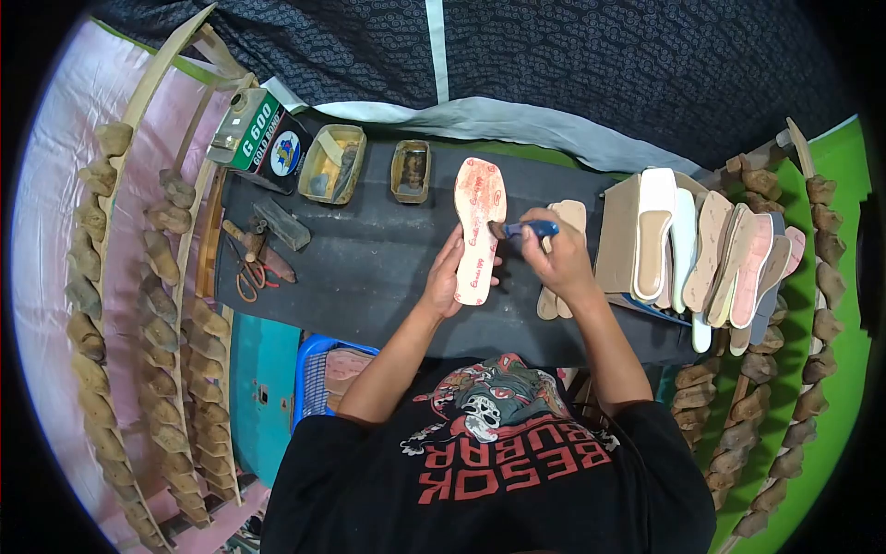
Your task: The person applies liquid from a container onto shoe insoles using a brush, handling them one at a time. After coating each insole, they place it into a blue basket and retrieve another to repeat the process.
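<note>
My left hand [445,275] grips the lower half of a shoe insole [477,242], its thumb along one edge and fingertips showing at the other. The insole is pale with red printed lettering and a reddish-brown toe end, held above the dark table. In my right hand [561,263] is a brush with a blue handle [533,229]; its dark tip lies at the insole's right edge, near the middle. Beyond my right hand a pair of tan insoles [567,220] rests on the table, partly hidden by the hand and wrist.
On the black table [369,268] stand a glue can [258,138] and two tubs, a larger one [316,196] and a smaller one [399,189]. Scissors [247,277] and a grey block [282,224] lie left. A cardboard box [616,249] with several insoles is right. Racks of shoe lasts [88,337] flank both sides.
</note>
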A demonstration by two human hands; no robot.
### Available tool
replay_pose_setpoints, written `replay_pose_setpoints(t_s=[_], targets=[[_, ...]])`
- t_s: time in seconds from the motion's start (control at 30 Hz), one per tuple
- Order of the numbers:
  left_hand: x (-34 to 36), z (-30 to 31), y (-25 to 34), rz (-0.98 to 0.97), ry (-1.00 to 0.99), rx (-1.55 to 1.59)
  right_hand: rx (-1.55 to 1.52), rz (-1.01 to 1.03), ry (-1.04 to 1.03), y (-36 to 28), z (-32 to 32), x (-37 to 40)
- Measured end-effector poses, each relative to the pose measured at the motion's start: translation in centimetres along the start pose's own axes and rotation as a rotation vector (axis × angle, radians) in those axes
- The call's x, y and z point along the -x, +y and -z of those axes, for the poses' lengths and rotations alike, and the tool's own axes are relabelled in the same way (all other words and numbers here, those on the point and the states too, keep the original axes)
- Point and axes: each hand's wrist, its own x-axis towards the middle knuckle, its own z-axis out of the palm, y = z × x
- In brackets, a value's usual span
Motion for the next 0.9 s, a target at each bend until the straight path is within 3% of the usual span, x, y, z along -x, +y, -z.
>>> replay_pose_setpoints(t_s=[0.17, 0.37, 0.57, 0.63, 0.73, 0.9], targets=[[0.0, 0.6, 0.9, -0.015, 0.032, -0.083, 0.008, 0.008, -0.099, -1.2, -1.4, 1.5], [-0.1, 0.5, 1.7, 0.076, -0.009, -0.161, 0.0, -0.038, 0.041, -0.9, -0.1, -0.2], [-0.9, -0.2, 1.6, 0.057, 0.001, -0.109, -0.037, 0.013, -0.103, -1.5, -1.4, 1.7], [-1.2, 0.2, 1.1, 0.028, 0.031, -0.074, -0.012, 0.111, -0.134, -1.9, -1.8, 1.8], [-0.8, 0.8, 1.1, 0.057, -0.016, -0.058, -0.095, -0.028, -0.112, -1.3, -1.6, 1.8], [-0.4, 0.1, 1.7, 0.087, -0.068, -0.035, 0.026, -0.029, 0.043, -0.8, -0.2, 0.4]])
